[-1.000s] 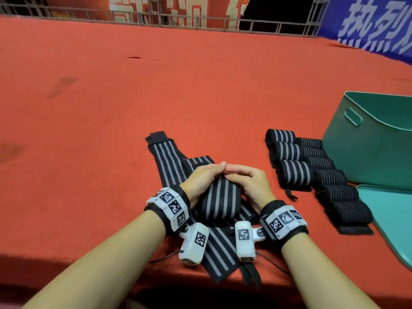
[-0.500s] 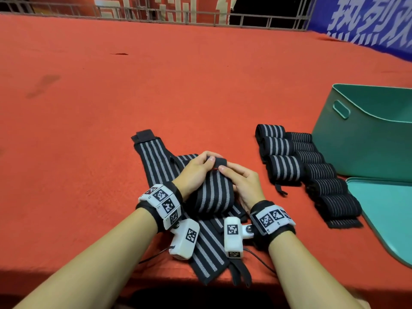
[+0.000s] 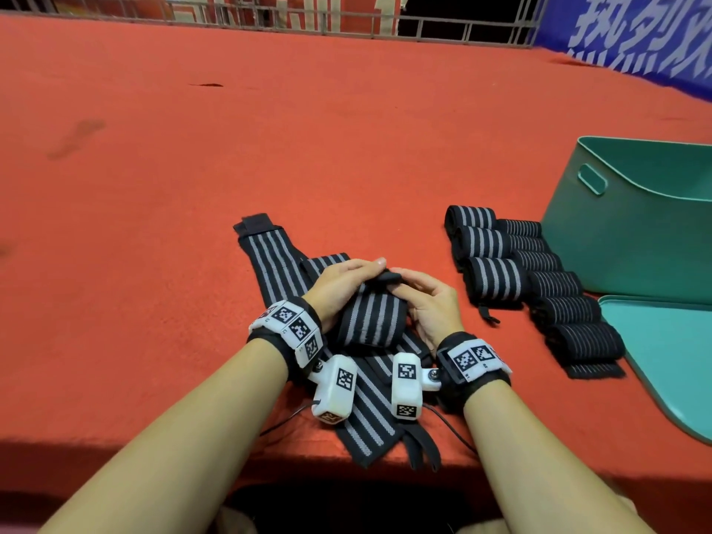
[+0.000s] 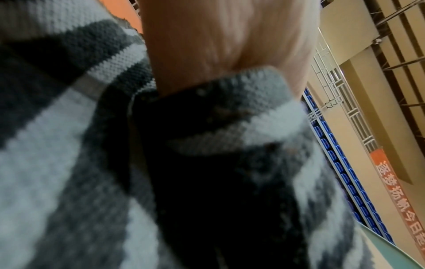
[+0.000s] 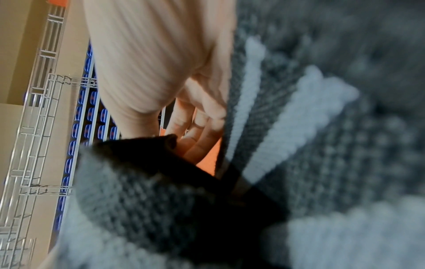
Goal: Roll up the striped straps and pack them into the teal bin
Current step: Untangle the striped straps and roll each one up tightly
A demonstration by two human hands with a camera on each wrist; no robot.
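Both hands work one black strap with grey stripes [image 3: 371, 321] at the near middle of the red table. My left hand [image 3: 346, 281] and right hand [image 3: 422, 298] curl round its far black end [image 3: 387, 278], which is folded back toward me. Two more flat straps [image 3: 269, 260] lie crossed beneath it. In the left wrist view the striped strap [image 4: 207, 163] fills the frame below my palm. In the right wrist view the strap's dark end [image 5: 147, 154] sits under my thumb. The teal bin [image 3: 635, 225] stands at the right, apart from both hands.
Several rolled striped straps [image 3: 497, 279] lie in two rows between my hands and the bin. A teal lid [image 3: 670, 352] lies flat at the near right. One strap end [image 3: 385, 437] overhangs the table's near edge. A railing runs along the far side.
The strap's far end has been lifted and folded back toward me, and both hands have drawn a little nearer. The camera view has shifted slightly.
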